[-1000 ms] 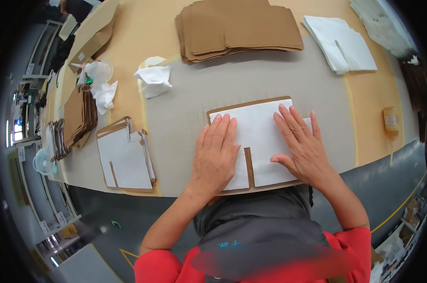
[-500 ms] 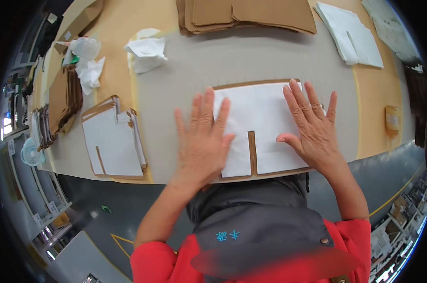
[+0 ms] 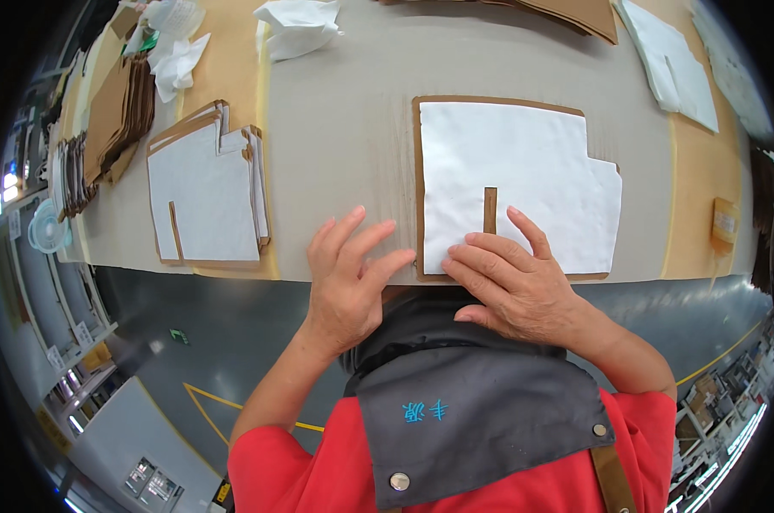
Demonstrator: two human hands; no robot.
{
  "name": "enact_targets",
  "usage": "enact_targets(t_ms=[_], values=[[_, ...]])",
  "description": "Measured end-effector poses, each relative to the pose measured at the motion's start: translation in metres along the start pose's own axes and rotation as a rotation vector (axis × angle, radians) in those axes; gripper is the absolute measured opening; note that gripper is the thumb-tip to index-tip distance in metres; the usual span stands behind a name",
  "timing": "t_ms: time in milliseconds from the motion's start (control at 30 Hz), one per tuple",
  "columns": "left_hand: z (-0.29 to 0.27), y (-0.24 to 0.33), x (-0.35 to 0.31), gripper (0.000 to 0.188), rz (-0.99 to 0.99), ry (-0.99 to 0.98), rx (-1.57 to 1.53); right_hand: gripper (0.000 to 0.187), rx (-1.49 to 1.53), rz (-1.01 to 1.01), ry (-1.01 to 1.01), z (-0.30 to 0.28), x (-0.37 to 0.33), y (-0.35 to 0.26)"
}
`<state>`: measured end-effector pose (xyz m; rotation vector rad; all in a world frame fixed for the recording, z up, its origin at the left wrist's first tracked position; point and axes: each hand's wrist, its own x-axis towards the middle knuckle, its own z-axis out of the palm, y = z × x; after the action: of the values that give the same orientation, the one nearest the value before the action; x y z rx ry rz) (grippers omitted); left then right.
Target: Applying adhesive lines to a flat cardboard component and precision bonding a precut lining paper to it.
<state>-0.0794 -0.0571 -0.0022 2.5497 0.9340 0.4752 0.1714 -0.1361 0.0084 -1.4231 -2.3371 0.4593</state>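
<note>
A white sheet (image 3: 532, 158) lies flat on a slightly larger brown board (image 3: 419, 184) at the table's front edge. Brown shows around parts of its rim and through a narrow slot near the bottom. The upper right corner is cut away in a step. My right hand (image 3: 524, 291) lies over the lower edge beside the slot, fingers stretched out and pressing on the sheet. Just left of the board hovers my left hand (image 3: 348, 286), fingers apart and holding nothing, its thumb tip close to the board's lower left corner.
To the left sits a stack of similar white-faced brown pieces (image 3: 203, 188). Brown sheets (image 3: 118, 120) and crumpled white material (image 3: 177, 67) are beyond it. More brown boards (image 3: 567, 13) and folded white sheets (image 3: 669, 64) lie at the back. An amber container (image 3: 724, 224) stands at right.
My left hand has come off the sheet's left side and is now beside the board. My right hand has slid from the right side down to the lower middle. The whole view has shifted.
</note>
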Motion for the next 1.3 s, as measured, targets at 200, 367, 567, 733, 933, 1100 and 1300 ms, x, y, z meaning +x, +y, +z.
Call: enact_targets(t_ms=[200,367,567,733,933,1100,1300], values=[[0.006,0.001,-0.009,0.054,0.045,0.008,0.029,0.041,-0.072,-0.053,-0.019,0.005,-0.001,0.006],[0.006,0.003,-0.005,0.054,0.051,0.029,0.015,0.037,-0.105,-0.093,-0.022,0.004,-0.003,0.011],[0.01,0.016,0.032,0.05,0.044,-0.013,0.061,0.045,-0.124,-0.093,-0.046,-0.005,-0.006,0.014],[0.02,0.022,0.072,0.061,-0.034,-0.099,0.168,0.074,-0.23,0.295,0.013,-0.029,-0.004,0.033],[0.038,0.033,0.074,0.066,-0.016,-0.188,0.161,0.077,-0.276,0.429,-0.123,-0.01,-0.012,0.022],[0.046,0.035,0.071,0.069,-0.05,-0.228,0.172,0.076,-0.28,0.46,-0.123,0.004,-0.016,0.018],[0.029,0.043,0.071,0.07,-0.08,-0.2,0.225,0.078,-0.323,0.472,-0.089,-0.018,-0.011,0.007]])
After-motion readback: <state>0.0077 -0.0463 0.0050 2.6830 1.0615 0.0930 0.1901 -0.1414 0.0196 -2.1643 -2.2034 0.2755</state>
